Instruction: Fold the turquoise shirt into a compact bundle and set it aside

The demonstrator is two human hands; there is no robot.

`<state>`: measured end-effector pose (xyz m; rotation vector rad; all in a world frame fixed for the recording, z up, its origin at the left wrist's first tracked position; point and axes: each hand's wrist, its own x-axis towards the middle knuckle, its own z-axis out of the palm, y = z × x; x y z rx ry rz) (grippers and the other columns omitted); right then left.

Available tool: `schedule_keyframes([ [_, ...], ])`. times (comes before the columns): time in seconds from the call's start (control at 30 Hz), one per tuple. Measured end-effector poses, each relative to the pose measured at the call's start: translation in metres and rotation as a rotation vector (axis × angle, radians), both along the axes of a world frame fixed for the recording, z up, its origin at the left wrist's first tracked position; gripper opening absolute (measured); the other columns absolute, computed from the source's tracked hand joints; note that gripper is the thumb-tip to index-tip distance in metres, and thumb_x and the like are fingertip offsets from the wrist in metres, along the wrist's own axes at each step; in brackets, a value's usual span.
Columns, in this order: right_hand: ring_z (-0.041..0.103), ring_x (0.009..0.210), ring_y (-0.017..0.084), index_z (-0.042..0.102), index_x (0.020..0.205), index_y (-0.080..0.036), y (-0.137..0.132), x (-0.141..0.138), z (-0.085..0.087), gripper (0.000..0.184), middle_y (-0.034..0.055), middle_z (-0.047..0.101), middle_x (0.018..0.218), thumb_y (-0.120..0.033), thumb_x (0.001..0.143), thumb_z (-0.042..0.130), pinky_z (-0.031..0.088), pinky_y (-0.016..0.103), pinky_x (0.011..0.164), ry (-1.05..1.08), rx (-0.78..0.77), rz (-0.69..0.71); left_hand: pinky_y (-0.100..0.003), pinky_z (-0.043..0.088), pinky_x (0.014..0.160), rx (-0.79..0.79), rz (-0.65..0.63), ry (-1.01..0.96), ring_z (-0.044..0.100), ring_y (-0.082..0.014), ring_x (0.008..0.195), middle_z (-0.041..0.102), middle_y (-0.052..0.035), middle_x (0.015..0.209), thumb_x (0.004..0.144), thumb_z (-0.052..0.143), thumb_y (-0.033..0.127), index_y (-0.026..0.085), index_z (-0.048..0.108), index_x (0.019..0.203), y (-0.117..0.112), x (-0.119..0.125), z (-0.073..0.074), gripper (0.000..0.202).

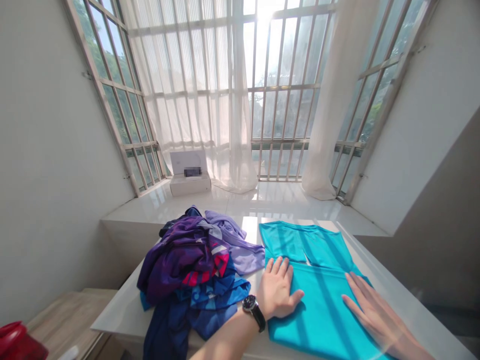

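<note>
A turquoise garment [318, 280] lies spread flat on the white table [393, 295], partly folded. My left hand [278, 290], with a dark watch on its wrist, rests flat on the garment's left edge, fingers stretched out. My right hand [371, 310] lies flat on the garment's right side, fingers extended and apart. Neither hand holds anything.
A heap of purple, blue and lilac clothes [195, 265] sits on the table's left half, touching the turquoise garment. A white box [189, 175] stands on the window ledge behind. Barred windows with sheer curtains fill the back. A red object [18, 342] shows at bottom left.
</note>
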<state>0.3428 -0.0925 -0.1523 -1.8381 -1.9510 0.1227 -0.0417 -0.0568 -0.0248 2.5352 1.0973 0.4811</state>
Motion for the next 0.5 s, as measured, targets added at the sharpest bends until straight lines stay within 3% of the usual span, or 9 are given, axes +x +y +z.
schedule_keyframes([
  [0.13, 0.028, 0.156, 0.029, 0.029, 0.164, -0.025, 0.001, -0.003, 0.004, 0.082, 0.0064, 0.029, 0.171, -0.068, 0.096, 0.041, 0.033, 0.049, 0.126, -0.017, -0.004, -0.015, -0.057, 0.016, 0.131, 0.013, 0.009, -0.051, 0.021, -0.0337, 0.158, 0.024, -0.0135, 0.170, 0.101, 0.043, 0.056, 0.015, 0.037, 0.161, 0.002, 0.000, -0.008, 0.073],
  [0.27, 0.028, 0.155, 0.032, 0.033, 0.162, -0.025, 0.000, -0.014, 0.019, 0.082, 0.0086, 0.030, 0.170, -0.070, 0.094, 0.043, 0.031, 0.055, 0.126, 0.010, -0.025, -0.024, -0.058, 0.017, 0.131, 0.004, 0.017, -0.075, 0.023, -0.0351, 0.157, 0.027, -0.0129, 0.169, 0.099, 0.047, 0.057, 0.017, 0.040, 0.160, 0.005, 0.003, -0.010, 0.073],
  [0.37, 0.031, 0.154, 0.034, 0.036, 0.161, -0.022, -0.002, -0.024, 0.035, 0.084, 0.0118, 0.033, 0.169, -0.071, 0.092, 0.044, 0.031, 0.054, 0.126, 0.034, -0.034, -0.038, -0.058, 0.017, 0.130, 0.030, 0.017, -0.046, 0.020, -0.0360, 0.158, 0.025, -0.0152, 0.169, 0.102, 0.044, 0.055, 0.013, 0.037, 0.161, -0.002, 0.003, 0.003, 0.073],
  [0.5, 0.032, 0.154, 0.030, 0.032, 0.162, -0.024, -0.020, -0.030, 0.049, 0.072, 0.0091, 0.031, 0.170, -0.059, 0.100, 0.039, 0.034, 0.049, 0.126, 0.017, 0.070, -0.044, -0.056, 0.016, 0.131, 0.129, -0.061, 0.013, 0.012, -0.0341, 0.160, 0.018, -0.0189, 0.170, 0.105, 0.039, 0.054, 0.007, 0.032, 0.161, -0.034, -0.006, 0.025, 0.074],
])
